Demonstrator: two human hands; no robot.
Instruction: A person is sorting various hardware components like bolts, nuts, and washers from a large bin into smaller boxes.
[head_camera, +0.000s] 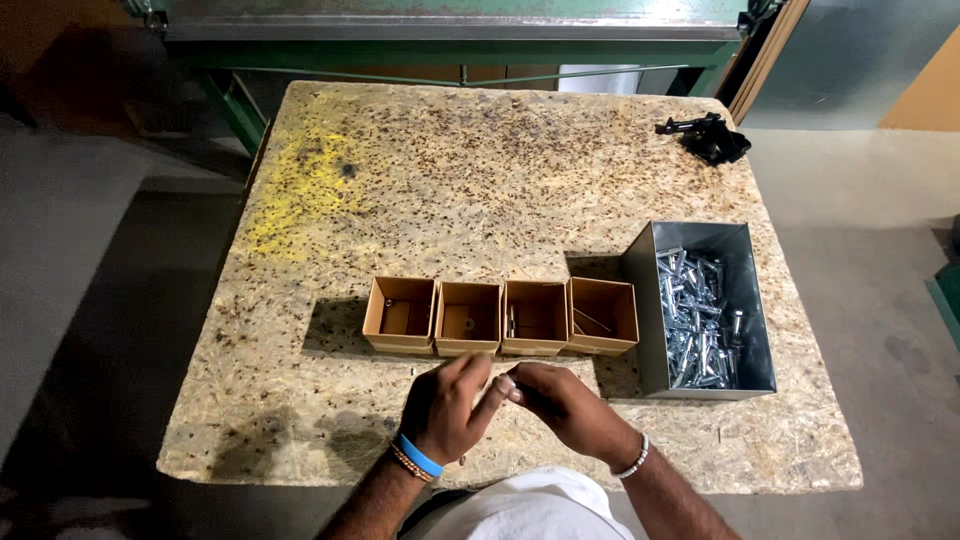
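My left hand (447, 408) and my right hand (562, 402) meet just above the near edge of the chipboard table (450, 180). Their fingertips pinch a small silvery metal part (507, 383) between them; most of it is hidden by the fingers. Right beyond the hands stands a row of small open cardboard boxes (500, 317), each holding a few small metal pieces. To the right sits a grey metal bin (742, 300) full of several shiny bolts (697, 320).
A black clamp-like tool (706, 137) lies at the far right corner of the table. A green metal frame (450, 45) runs behind the table. A yellow paint stain (305, 190) marks the table's left side. Grey floor surrounds it.
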